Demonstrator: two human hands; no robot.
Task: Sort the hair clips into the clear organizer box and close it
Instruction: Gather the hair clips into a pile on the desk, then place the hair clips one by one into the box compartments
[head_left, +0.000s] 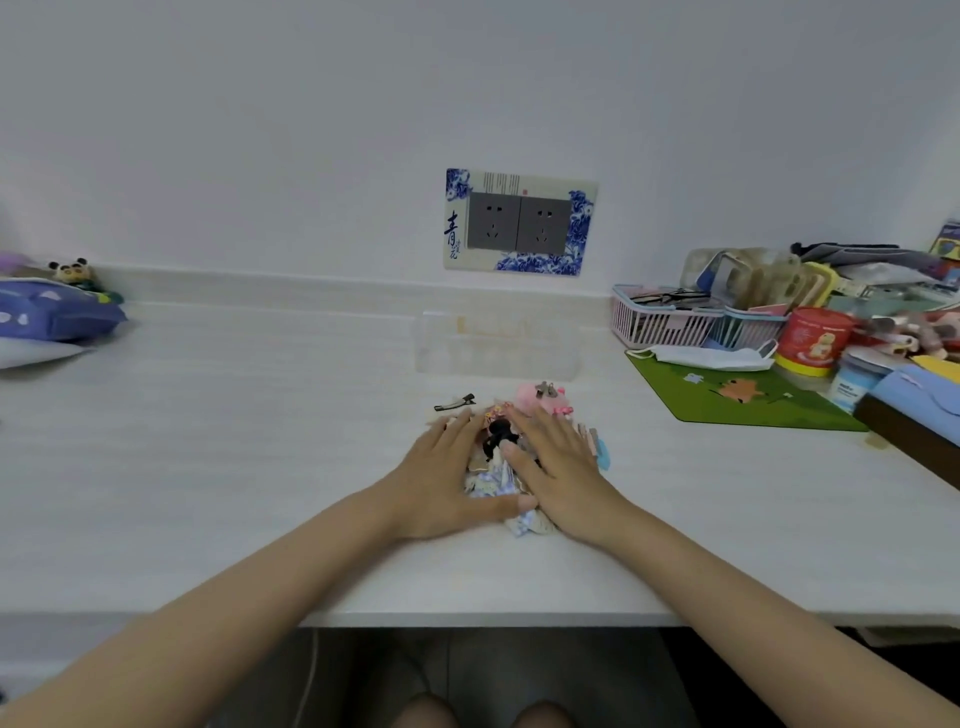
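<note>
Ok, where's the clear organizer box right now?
In the head view the clear organizer box sits at the back of the white desk, directly below the wall socket, beyond the pile of hair clips and left of the pink basket.

The left forearm (249, 597) and right forearm (727, 587) were bare along all of their visible length, with uncovered skin running to the lower corners of the view. The left hand (441, 483) and right hand (561, 467) were bare as well, slender and long-fingered, and the left thumbnail (525, 502) looked short and rounded. Two bare knees (423, 712) showed blurred at the bottom edge
</note>
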